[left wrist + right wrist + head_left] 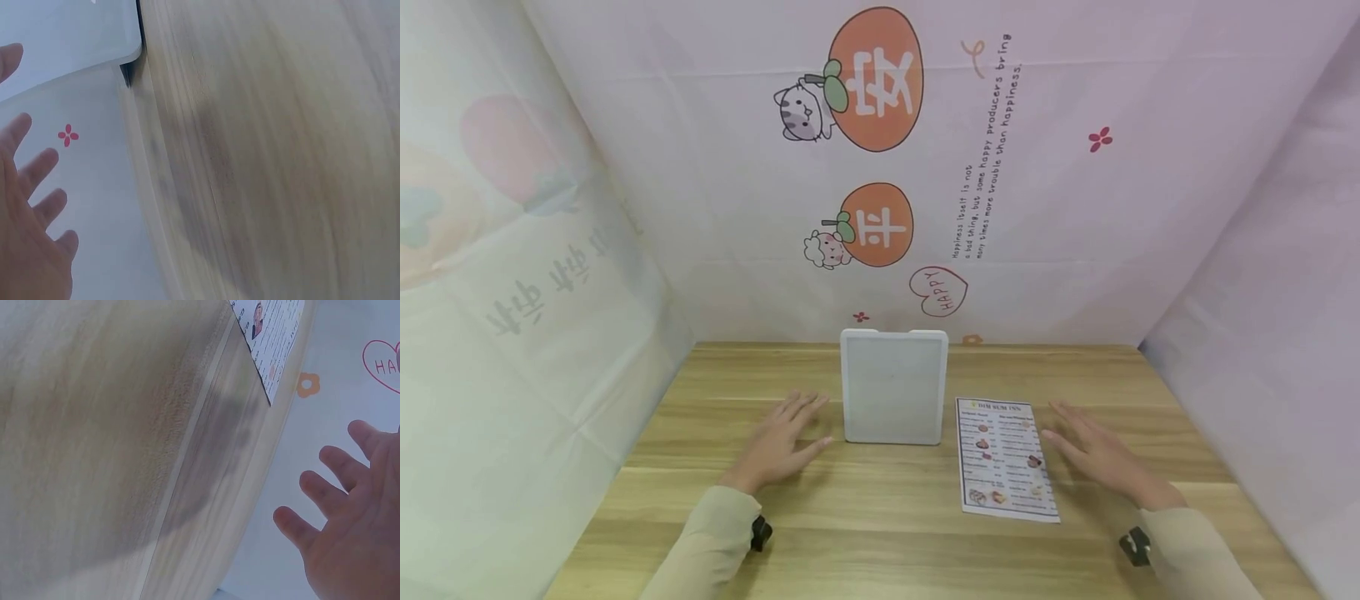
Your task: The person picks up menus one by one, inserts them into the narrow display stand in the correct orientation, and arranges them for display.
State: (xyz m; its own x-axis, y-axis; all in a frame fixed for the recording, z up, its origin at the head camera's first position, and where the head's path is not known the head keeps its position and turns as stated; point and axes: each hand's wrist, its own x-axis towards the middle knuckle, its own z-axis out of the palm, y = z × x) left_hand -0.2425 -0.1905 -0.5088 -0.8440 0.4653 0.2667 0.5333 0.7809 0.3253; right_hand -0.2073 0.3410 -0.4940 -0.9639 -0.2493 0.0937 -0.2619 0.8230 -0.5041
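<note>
A white rectangular board (893,385) stands upright at the middle of the wooden table (880,533); its corner (75,31) shows in the left wrist view. A printed menu sheet (1004,457) lies flat to its right, and its edge (270,331) is visible from the right wrist. My left hand (778,443) hovers with spread straight fingers (37,169) just left of the board, holding nothing. My right hand (1097,454) is spread with straight fingers (325,487) just right of the menu, also empty.
Pale printed fabric (925,167) with cartoon fruit and text closes in the back and both sides of the table. The table's bare wood runs along the front between my sleeves (715,542).
</note>
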